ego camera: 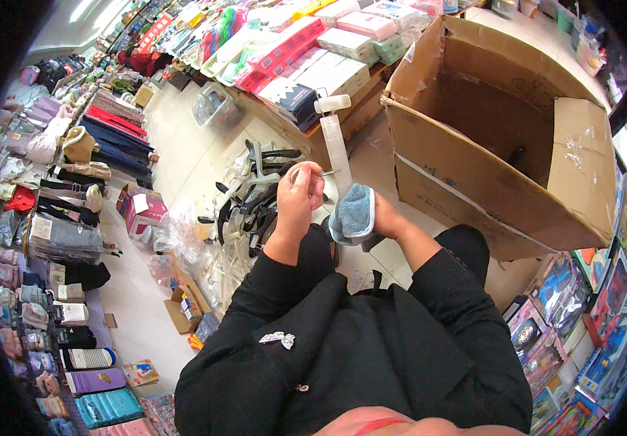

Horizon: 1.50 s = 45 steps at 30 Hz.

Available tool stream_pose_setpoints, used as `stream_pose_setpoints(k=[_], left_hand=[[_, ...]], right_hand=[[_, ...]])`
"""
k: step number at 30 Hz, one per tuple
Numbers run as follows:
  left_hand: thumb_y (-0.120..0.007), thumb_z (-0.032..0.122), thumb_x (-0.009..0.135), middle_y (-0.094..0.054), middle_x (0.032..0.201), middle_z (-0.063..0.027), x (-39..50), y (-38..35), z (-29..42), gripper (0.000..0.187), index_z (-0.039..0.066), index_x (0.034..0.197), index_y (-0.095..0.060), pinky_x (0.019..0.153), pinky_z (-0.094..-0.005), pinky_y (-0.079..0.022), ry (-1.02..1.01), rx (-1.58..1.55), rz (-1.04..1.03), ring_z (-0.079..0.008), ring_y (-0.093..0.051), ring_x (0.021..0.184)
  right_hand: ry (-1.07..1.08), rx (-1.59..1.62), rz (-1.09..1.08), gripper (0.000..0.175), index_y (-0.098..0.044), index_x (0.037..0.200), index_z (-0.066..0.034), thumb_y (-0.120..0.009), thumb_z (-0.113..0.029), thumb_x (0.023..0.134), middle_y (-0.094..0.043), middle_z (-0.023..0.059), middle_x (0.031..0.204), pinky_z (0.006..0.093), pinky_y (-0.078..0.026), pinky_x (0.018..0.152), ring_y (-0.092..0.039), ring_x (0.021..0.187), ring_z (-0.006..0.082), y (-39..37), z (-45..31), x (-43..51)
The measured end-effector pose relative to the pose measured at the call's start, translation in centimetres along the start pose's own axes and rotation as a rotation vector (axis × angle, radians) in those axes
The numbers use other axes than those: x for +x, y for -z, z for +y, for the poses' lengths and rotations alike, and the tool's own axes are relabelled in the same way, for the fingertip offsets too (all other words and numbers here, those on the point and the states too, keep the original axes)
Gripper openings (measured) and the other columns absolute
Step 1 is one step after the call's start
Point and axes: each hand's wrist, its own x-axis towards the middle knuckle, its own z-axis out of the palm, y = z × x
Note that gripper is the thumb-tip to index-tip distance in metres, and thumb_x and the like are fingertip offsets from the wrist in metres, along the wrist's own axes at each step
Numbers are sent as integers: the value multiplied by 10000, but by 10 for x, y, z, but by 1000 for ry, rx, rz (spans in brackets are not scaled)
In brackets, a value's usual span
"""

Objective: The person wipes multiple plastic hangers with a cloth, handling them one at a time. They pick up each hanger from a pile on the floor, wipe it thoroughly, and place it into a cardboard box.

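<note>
My right hand [388, 213] grips a grey-blue terry cloth piece [354, 212] with pale edging, bunched in front of my knees. To its left, my raised left hand [299, 192] pinches a thin metal tool [326, 174]. Its tip points right, and my fingers hide most of it, so its exact kind cannot be told. Just beyond the cloth stands a pale upright strip [336, 150] with a short white cylinder [333, 103] at its top. Below my left hand lies a heap of black and white plastic hangers [248, 204] on the floor.
A large open cardboard box [466, 158] stands at the right. Behind it, a display table holds packaged goods [286, 49]. Racks of folded clothing [112, 141] line the left side, near a small open carton [182, 310]. Boxed toys [558, 294] lie at lower right.
</note>
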Motion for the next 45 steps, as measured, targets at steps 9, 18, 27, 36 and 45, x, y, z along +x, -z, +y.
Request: stream_pose_setpoints(k=[9,18,27,36,45], left_hand=[[-468,192,1024,-526,657,-7,-30,-34,-1,198,44,951,-577,454,-196,-303,-107,238,15,-45,-408,518],[-456,151,1014,-524,661,-4,-42,-59,-20,181,28,945,-570,526,-223,-358,-396,535,-7,-67,-462,584],[-489,195,1000,-510,638,-11,-64,-43,-37,192,49,914,-579,463,-226,-329,218,218,-143,-74,-427,524],[-496,150,989,-520,737,-17,-25,-12,-17,252,53,1222,-495,507,-232,-349,153,-287,-14,-93,-428,560],[-543,333,982,-635,913,-53,-44,0,-64,301,63,1115,-542,761,-302,-493,372,118,-430,-167,-624,822]], right_hand=[[128,114,77,261,-610,1198,-60,-519,-173,981,-653,27,1117,302,-518,881,-617,986,127,2,-5,-10],[73,126,164,273,-632,1149,-84,-651,-175,892,-656,22,1086,303,-500,855,-602,967,130,9,15,-3],[100,520,115,227,-614,1085,-67,-508,-231,969,-666,65,990,329,-546,793,-662,895,193,28,-3,-4],[-110,551,120,348,-589,1222,-73,-481,-312,992,-662,50,1093,304,-536,835,-647,969,164,1,-14,-2],[21,638,185,291,-627,1091,-72,-594,-309,926,-675,79,1048,365,-539,827,-649,936,213,26,-12,4]])
